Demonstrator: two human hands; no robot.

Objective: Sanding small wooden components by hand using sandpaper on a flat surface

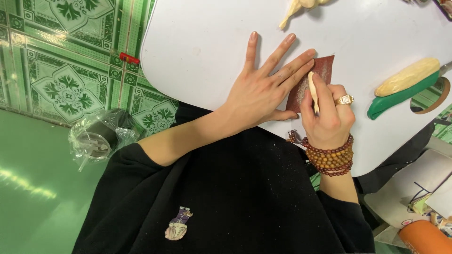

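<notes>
My left hand [261, 87] lies flat on the white table [197, 47], fingers spread, its fingertips pressing down a reddish-brown sheet of sandpaper [324, 69]. My right hand [327, 113], with a ring and beaded bracelets at the wrist, pinches a thin pale stick-shaped piece [313, 89] and holds its tip against the sandpaper.
A pale carved piece on a green base [405, 87] lies at the right by a round hole in the table. Another pale carving [296, 7] sits at the far edge. On the green tiled floor at the left stands a bin lined with clear plastic [99, 136].
</notes>
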